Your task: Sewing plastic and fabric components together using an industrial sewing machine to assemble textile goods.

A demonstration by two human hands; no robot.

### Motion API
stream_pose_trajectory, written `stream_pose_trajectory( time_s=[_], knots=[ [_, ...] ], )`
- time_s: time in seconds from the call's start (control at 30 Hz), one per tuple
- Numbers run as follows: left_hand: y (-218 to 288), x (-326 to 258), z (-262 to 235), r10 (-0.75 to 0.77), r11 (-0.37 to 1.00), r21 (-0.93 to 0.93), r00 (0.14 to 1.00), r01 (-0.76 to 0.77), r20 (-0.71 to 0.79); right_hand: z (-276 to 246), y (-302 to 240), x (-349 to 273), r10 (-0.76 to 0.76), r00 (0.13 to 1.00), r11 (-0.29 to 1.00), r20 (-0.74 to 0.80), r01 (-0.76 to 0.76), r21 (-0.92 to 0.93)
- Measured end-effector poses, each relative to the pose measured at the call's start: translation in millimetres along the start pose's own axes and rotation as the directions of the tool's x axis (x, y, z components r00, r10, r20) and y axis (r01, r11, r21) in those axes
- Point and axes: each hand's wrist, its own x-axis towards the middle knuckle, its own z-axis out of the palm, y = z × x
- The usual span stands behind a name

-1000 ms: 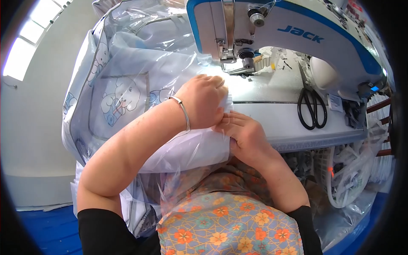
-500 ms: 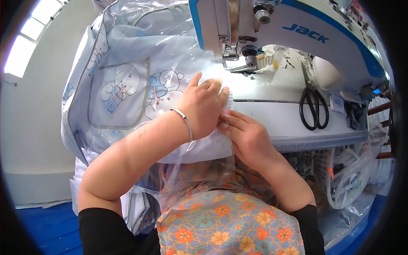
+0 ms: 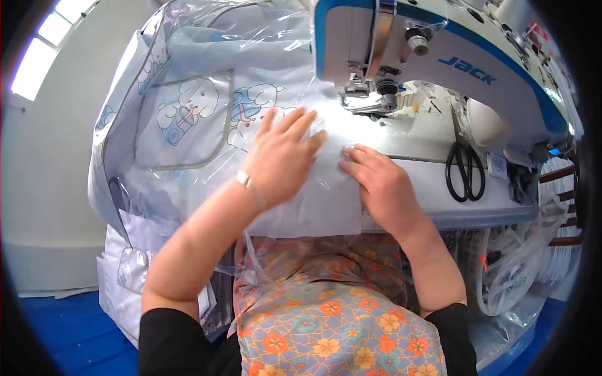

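A pale blue-white fabric piece (image 3: 266, 59) with cartoon bear prints and a grey-bordered pocket (image 3: 182, 122) is spread across the table, with glossy clear plastic film (image 3: 213, 203) over part of it. My left hand (image 3: 282, 153), slightly blurred, lies over the fabric with its fingers spread. At the fabric's right edge, my right hand (image 3: 385, 191) has its fingers close together, pinching the edge; the thumb is mostly hidden. Just beyond both hands is the lit needle area of a white and blue sewing machine (image 3: 370, 103).
Black-handled scissors (image 3: 465, 169) lie on the table at the right, near a small white label (image 3: 496, 165). A white basket (image 3: 483, 263) with plastic in it hangs below the table's right front edge. Folded white fabric (image 3: 125, 282) hangs at the lower left.
My left hand has moved left, away from my right hand, and its fingers have spread. My right hand has shifted slightly right along with the fabric edge. The whole view has shifted a little.
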Motion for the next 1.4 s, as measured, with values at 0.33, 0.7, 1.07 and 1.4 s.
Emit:
stream_pose_trajectory(
  time_s=[0.33, 0.7, 1.07, 1.4],
  knots=[
    [-64, -131, -4, -0.612, 0.791, -0.169, 0.765, 0.589, -0.200, -12, -22, -23, -0.049, 0.989, 0.994, 0.141, 0.062, -0.088],
    [-82, -106, -53, -0.585, 0.811, 0.094, 0.804, 0.578, 0.108, -15, -59, -48, 0.062, 0.984, 0.915, 0.167, -0.123, 0.384],
    [87, -47, 0, -0.145, 0.957, -0.250, 0.989, 0.147, 0.029, 41, -36, -135, 0.460, 0.880, 0.779, 0.116, -0.463, 0.423],
    [88, -40, 24, -0.153, 0.983, -0.132, 0.958, 0.123, -0.244, -79, 15, -168, 0.651, 0.715, 0.663, 0.256, -0.699, 0.267]
  ],
)
